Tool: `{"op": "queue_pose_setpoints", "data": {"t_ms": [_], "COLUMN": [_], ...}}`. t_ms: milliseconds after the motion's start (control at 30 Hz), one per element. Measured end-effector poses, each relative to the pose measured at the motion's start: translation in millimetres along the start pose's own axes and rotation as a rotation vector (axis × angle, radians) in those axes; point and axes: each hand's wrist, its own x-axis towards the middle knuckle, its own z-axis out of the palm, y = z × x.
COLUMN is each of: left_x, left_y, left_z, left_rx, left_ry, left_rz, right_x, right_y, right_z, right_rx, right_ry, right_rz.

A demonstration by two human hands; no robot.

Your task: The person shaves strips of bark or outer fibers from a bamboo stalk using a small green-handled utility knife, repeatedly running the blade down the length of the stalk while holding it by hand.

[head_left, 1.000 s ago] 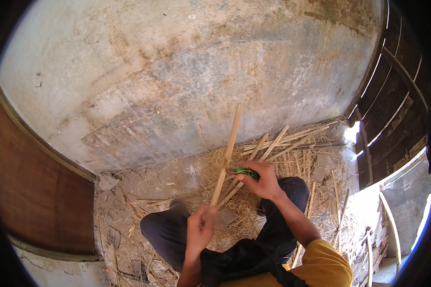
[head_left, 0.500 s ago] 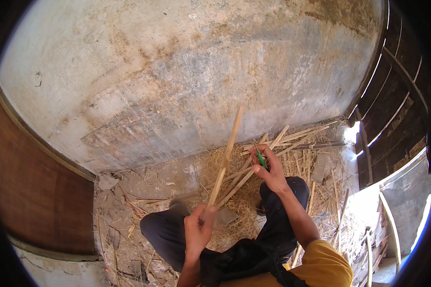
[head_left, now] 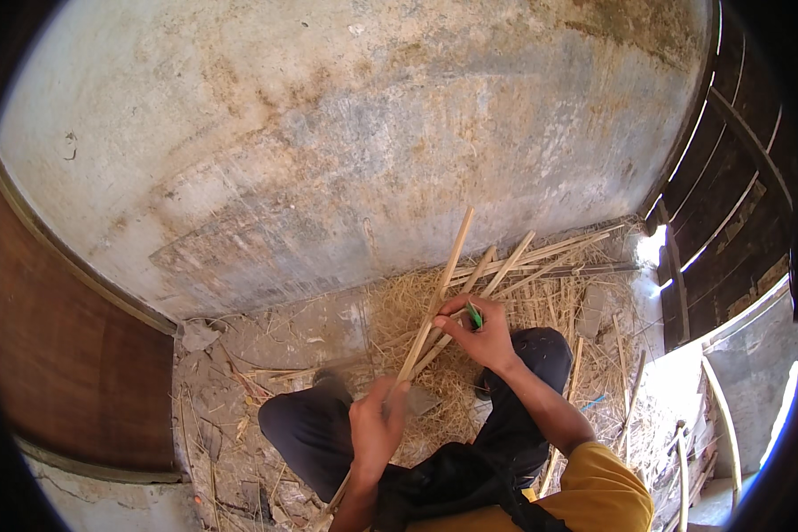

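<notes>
The left hand (head_left: 378,423) gripped a pale strip (head_left: 457,244); beyond it, the right hand (head_left: 486,335) (curled round a green tool (head_left: 475,316)) touched the strip.

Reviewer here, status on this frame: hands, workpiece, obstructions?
Left hand closed on pale wooden strip, strip slanting upward. Right hand holding small green object, fingertips at the strip. Other strips lying close beyond.

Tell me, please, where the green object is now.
In the head view, the green object is right of centre, in the right hand, just right of the strip the left hand holds.
</notes>
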Motion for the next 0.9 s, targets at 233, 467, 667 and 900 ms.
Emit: {"op": "queue_pose_setpoints", "data": {"t_ms": [233,467,667,900], "left_x": [0.4,-2.2,-1.0,-0.2], "left_y": [-0.9,-9.9,-9.9,-16.1], "left_z": [-0.4,-9.7,-18.8,-18.2], "left_rx": [-0.071,-0.438,-0.547,-0.639], "left_ry": [-0.066,-0.265,-0.392,-0.452], "left_rz": [-0.043,-0.236,-0.320,-0.283], "right_x": [2.7,4.3,1.5,5.7], "right_y": [3.7,4.6,2.0,2.5], "right_z": [-4.8,-14.6,-18.3,-15.9], "right_rx": [-0.032,0.123,0.428,0.378], "right_ry": [-0.009,-0.138,-0.258,-0.269], "right_rz": [-0.145,-0.141,0.060,0.119]}}
